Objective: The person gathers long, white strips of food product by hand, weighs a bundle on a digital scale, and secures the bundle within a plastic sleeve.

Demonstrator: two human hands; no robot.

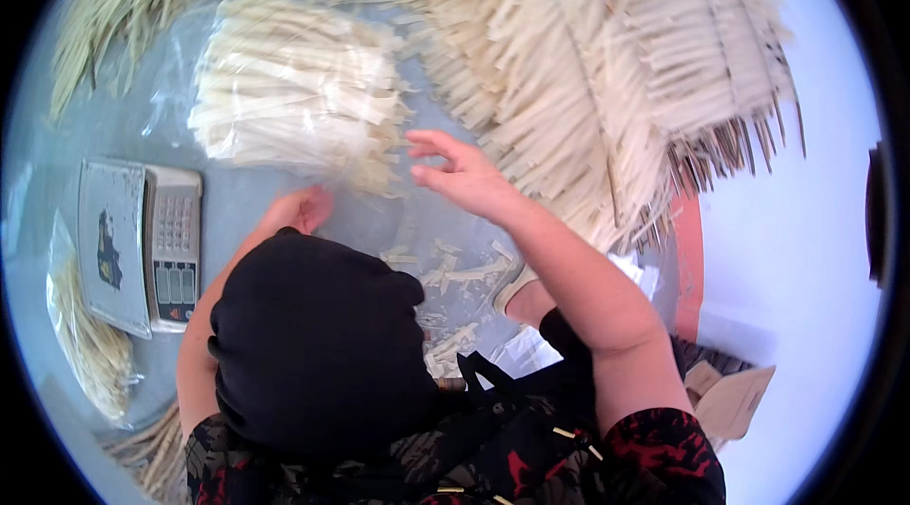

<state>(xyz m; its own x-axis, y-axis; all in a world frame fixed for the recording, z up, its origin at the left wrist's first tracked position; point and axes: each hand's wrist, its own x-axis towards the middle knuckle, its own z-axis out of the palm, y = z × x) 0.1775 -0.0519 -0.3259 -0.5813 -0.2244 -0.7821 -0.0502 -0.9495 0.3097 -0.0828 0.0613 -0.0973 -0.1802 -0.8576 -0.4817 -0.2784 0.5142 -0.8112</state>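
Before me on the floor lies a clear plastic bag packed with pale, flat dried strips, their ends sticking out at its right side. My right hand hovers just beyond those ends, fingers apart and holding nothing. Close to the bag's near edge is my left hand, its fingers curled and blurred. Whether it pinches the plastic film cannot be told. A black head covering hides part of the floor below the hands.
A digital weighing scale stands at left, beside another bag of strips. Large piles of strips spread across the upper right, with thin sticks along their edge. More strips lie upper left. Broken pieces litter the floor near a foot.
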